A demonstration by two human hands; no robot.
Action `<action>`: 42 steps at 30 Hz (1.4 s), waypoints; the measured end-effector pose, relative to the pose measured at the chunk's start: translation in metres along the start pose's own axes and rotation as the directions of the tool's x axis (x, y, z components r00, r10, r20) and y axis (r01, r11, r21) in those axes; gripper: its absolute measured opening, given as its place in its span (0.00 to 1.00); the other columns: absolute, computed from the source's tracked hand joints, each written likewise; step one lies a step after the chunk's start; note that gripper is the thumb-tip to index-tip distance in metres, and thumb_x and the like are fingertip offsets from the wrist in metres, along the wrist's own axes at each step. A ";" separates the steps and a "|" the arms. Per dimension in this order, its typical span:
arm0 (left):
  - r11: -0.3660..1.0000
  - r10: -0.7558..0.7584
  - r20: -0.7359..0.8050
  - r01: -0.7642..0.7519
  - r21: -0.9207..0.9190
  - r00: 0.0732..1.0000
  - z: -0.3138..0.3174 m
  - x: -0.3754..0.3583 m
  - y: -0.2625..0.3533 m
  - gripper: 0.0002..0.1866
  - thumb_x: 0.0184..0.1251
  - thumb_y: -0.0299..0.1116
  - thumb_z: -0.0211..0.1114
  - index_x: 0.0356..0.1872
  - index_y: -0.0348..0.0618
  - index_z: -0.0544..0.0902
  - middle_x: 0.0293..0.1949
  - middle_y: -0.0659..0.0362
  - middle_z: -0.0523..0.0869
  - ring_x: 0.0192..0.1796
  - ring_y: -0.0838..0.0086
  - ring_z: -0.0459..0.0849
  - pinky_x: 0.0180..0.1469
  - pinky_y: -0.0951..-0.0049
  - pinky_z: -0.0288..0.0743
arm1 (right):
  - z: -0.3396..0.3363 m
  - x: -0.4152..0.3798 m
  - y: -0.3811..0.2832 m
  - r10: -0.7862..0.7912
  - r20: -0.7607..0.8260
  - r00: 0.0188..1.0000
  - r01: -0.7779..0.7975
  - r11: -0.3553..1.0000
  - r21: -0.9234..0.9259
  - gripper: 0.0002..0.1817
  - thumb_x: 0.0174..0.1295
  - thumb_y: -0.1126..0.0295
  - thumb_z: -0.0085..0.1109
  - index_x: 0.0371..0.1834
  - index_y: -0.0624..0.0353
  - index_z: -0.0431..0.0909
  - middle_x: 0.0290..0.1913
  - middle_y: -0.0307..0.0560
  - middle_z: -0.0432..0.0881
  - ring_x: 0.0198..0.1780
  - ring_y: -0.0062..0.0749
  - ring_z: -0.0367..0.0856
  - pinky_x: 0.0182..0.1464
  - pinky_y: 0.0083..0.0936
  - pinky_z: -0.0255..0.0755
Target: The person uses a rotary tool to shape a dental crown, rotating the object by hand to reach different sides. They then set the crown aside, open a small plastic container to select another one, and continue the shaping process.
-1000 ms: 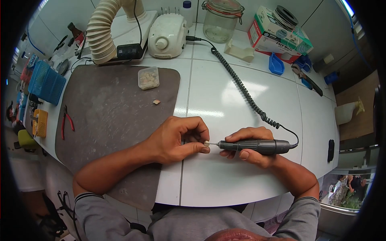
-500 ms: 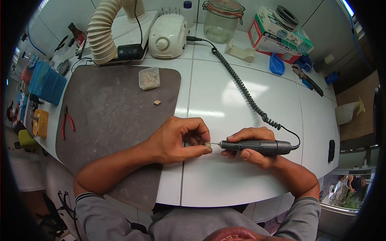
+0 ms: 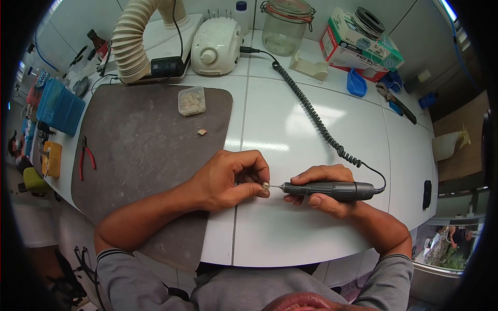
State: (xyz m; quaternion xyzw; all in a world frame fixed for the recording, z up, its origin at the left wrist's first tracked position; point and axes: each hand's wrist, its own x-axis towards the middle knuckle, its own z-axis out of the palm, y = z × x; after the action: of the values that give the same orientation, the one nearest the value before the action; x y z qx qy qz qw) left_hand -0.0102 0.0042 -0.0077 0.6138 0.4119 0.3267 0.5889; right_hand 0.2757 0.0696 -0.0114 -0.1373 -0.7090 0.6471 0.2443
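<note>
Between the thumb and fingers of my left hand (image 3: 231, 179) is a small pale, off-white piece (image 3: 265, 185), too small to name surely. My right hand (image 3: 324, 189) wraps round a dark grey rotary handpiece (image 3: 334, 190), held level and pointing left. Its thin metal bit (image 3: 275, 186) reaches to the pale piece and seems to touch it. A coiled black cord (image 3: 311, 111) runs from the handpiece's rear to a white control unit (image 3: 215, 46).
A brown mat (image 3: 140, 135) bears a clear tub of pale pieces (image 3: 192, 101), a small chip (image 3: 202, 132) and red-handled pliers (image 3: 86, 158). A ribbed hose (image 3: 129, 46), glass jar (image 3: 284, 28), mask box (image 3: 358, 46) and blue basket (image 3: 61, 106) stand around the back.
The pale piece has turned slightly in my left fingertips, and its visible shape differs. Both hands have shifted a tiny bit left; the handpiece stays in my right hand.
</note>
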 end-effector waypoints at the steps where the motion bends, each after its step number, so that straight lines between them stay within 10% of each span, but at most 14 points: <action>1: 1.000 -0.002 0.004 0.002 -0.004 1.000 0.000 0.000 0.001 0.08 0.68 0.18 0.72 0.44 0.35 0.82 0.40 0.57 0.91 0.46 0.76 0.91 0.50 0.75 0.85 | 0.000 0.000 -0.001 0.004 -0.001 1.000 -0.004 1.000 0.002 0.20 0.72 0.69 0.63 0.61 0.71 0.80 0.52 0.62 0.91 0.51 0.44 0.94 0.55 0.33 0.89; 42: 0.998 -0.020 0.045 0.022 -0.057 0.999 0.002 -0.001 0.002 0.08 0.68 0.12 0.64 0.44 0.32 0.81 0.42 0.54 0.90 0.47 0.71 0.92 0.54 0.71 0.87 | -0.002 0.002 0.001 0.000 0.046 0.999 0.000 1.000 -0.014 0.21 0.70 0.68 0.68 0.61 0.70 0.81 0.50 0.61 0.92 0.52 0.44 0.94 0.58 0.36 0.88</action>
State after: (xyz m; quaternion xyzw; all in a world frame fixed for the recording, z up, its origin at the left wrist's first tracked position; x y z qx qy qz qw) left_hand -0.0087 0.0028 -0.0053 0.5994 0.3956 0.3186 0.6187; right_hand 0.2751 0.0722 -0.0120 -0.1242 -0.7188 0.6453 0.2270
